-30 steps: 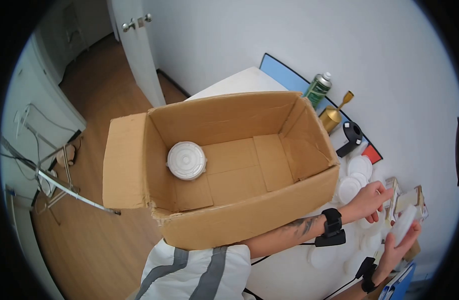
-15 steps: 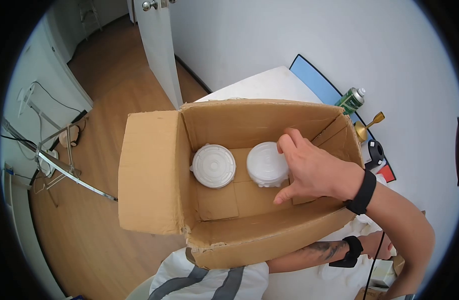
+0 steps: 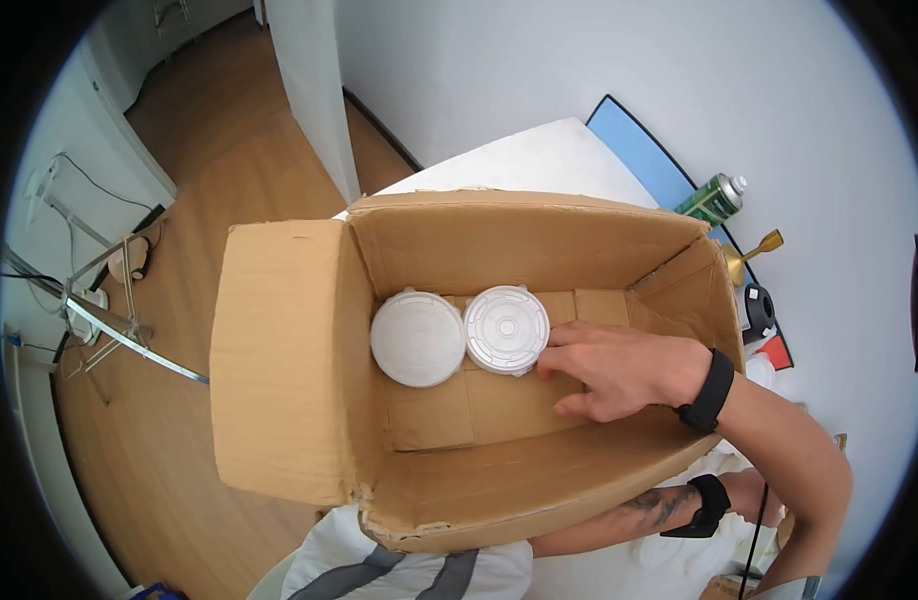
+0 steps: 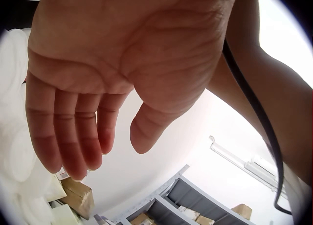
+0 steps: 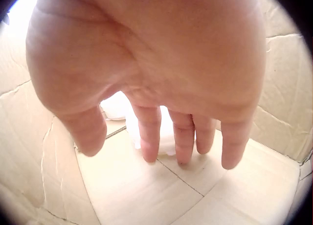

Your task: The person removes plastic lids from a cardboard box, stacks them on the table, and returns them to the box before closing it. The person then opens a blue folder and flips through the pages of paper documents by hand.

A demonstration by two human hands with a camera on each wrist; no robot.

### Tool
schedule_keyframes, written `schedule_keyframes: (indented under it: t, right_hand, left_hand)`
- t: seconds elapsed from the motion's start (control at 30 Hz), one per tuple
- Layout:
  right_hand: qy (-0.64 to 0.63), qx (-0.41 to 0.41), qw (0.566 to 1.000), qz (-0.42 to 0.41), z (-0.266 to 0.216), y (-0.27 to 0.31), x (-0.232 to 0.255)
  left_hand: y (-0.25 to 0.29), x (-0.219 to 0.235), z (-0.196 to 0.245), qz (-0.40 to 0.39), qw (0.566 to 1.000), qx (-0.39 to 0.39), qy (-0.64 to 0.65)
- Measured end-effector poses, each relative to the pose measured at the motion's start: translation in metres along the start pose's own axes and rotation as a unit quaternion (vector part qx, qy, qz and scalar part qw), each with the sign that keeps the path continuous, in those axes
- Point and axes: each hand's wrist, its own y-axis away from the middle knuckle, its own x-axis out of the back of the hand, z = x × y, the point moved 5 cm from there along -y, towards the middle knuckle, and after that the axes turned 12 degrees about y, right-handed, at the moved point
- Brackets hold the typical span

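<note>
Two round white plastic lids or shallow containers lie side by side inside the cardboard box point(image 3: 569, 505). The left lid point(image 3: 417, 340) looks plain on top; the right lid point(image 3: 507, 328) shows concentric rings. My right hand point(image 3: 629, 370) reaches into the box, its fingertips right at the near side of the ringed lid. In the right wrist view its fingers point(image 5: 149, 132) hang fairly straight and apart, with white plastic behind them. Partly hidden behind the right forearm, my left hand point(image 4: 122, 78) hangs palm visible with relaxed fingers and nothing in it, beside a heap of white plastic lids point(image 4: 14, 151).
A green spray can point(image 3: 714, 200), a gold candlestick point(image 3: 754, 252) and a black-and-white roll-like object point(image 3: 758, 310) stand along the wall behind the box. The box's side flap point(image 3: 279, 360) sticks out left. Small cartons point(image 4: 78, 195) sit near the left hand.
My right hand brought the second lid from the table into the box, and it now lies against the first, further left. The left hand has stayed over the table at the right.
</note>
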Motion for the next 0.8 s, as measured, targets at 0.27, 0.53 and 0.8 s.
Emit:
schedule_keyframes:
  t: [0.27,0.53,0.8]
  right_hand:
    - [0.062,-0.132,0.957,0.249,0.013,0.099,0.065]
    - [0.016,-0.484,0.800,0.355,-0.061,0.312,-0.075]
    - [-0.040,-0.586,0.749,0.308,-0.121,0.300,-0.254]
  left_hand:
    - [0.015,-0.051,0.015,-0.103,0.970,0.023,-0.219]
    - [0.011,-0.026,0.008,-0.267,0.887,0.167,-0.337]
    - [0.034,-0.045,0.000,-0.424,0.752,0.290,-0.414]
